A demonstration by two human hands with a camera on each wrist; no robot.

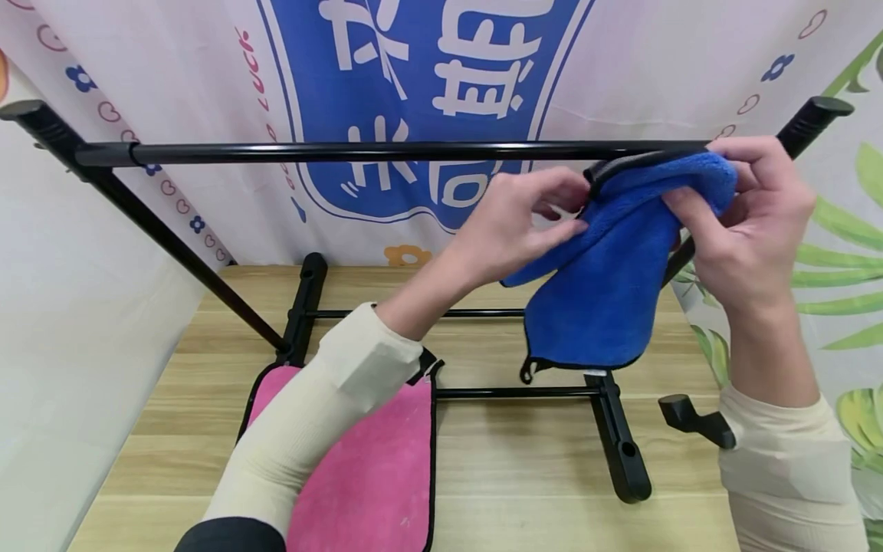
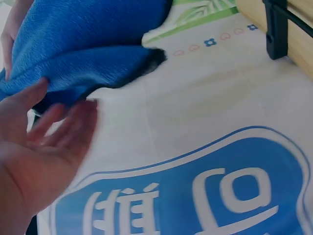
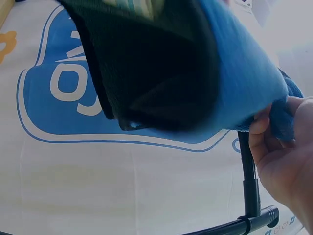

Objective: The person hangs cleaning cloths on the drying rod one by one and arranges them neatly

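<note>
A blue towel [image 1: 600, 299] with black edging and a small hanging loop is held bunched near the right end of a black rack's top bar [image 1: 414, 152]. My right hand [image 1: 759, 222] pinches its upper right part between thumb and fingers, also seen as the right hand [image 3: 288, 152] in the right wrist view. At the towel's left edge is my left hand [image 1: 524, 218], thumb and fingers spread apart, fingertips right at the black edging. In the left wrist view the left hand [image 2: 44, 147] has loosely bent fingers below the towel [image 2: 93, 63]. The towel's lower part hangs free.
A pink towel [image 1: 372, 475] with black edging lies at the lower left, partly under my left forearm. The rack's feet [image 1: 621, 445] stand on a wooden table [image 1: 524, 475]. A printed curtain [image 1: 207, 69] hangs behind.
</note>
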